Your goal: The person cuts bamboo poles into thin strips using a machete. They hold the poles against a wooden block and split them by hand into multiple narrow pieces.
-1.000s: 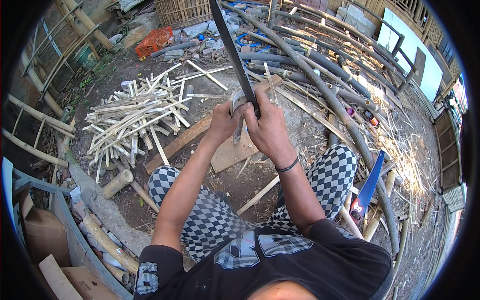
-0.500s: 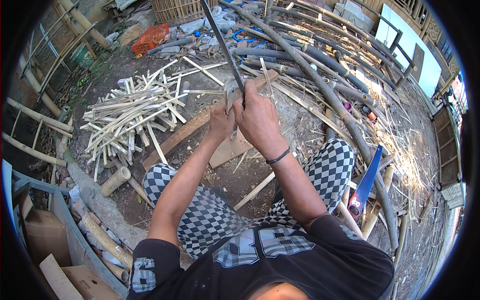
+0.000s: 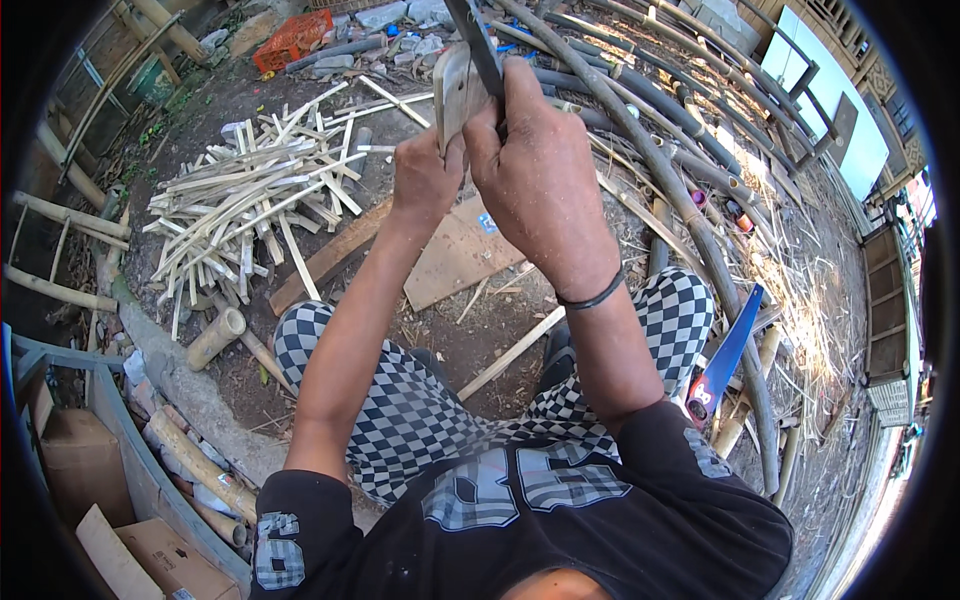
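Both my hands are raised close together in front of me. My right hand is closed around the lower end of a long, dark, flat blade-like bar, which points up and away past the top edge. My left hand grips a pale greyish piece of wood with a rounded end and a small dark hole, pressed against or right beside the bar. My fingers hide where the two meet. Beneath my hands lie a flat brown board and a thick wooden beam on the ground.
A heap of thin split sticks lies to the left. Bamboo and wood poles run along the right, with a blue handsaw near my knee. Farther off is an orange crate; cardboard boxes stand at lower left.
Both hands have come nearer and look larger, lifting the bar and the wooden piece. The wooden piece now shows more of its face. The grips look the same.
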`<control>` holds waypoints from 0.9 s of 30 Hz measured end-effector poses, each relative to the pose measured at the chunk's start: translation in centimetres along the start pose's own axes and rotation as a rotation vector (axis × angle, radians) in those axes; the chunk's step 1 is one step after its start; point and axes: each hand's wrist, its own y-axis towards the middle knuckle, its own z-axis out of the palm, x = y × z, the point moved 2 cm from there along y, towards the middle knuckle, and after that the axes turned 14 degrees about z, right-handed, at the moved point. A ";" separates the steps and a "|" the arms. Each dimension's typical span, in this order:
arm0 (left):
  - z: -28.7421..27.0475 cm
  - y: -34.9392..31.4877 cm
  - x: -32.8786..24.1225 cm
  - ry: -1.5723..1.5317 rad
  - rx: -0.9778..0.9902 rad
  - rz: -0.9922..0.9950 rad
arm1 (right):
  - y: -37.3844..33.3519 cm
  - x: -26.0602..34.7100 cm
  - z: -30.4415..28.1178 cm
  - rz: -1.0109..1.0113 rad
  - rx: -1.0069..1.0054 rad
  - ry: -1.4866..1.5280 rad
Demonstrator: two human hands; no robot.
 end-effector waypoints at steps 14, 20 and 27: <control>5.5 -4.4 4.3 -0.066 0.335 -0.368 | 2.0 -12.4 6.2 0.514 0.570 0.542; 6.1 -3.4 3.7 0.033 0.338 -0.394 | 4.5 -11.7 3.7 0.073 0.183 -0.395; 0.2 2.0 4.0 0.020 0.266 -0.281 | 6.8 -13.3 0.9 0.333 0.480 -0.205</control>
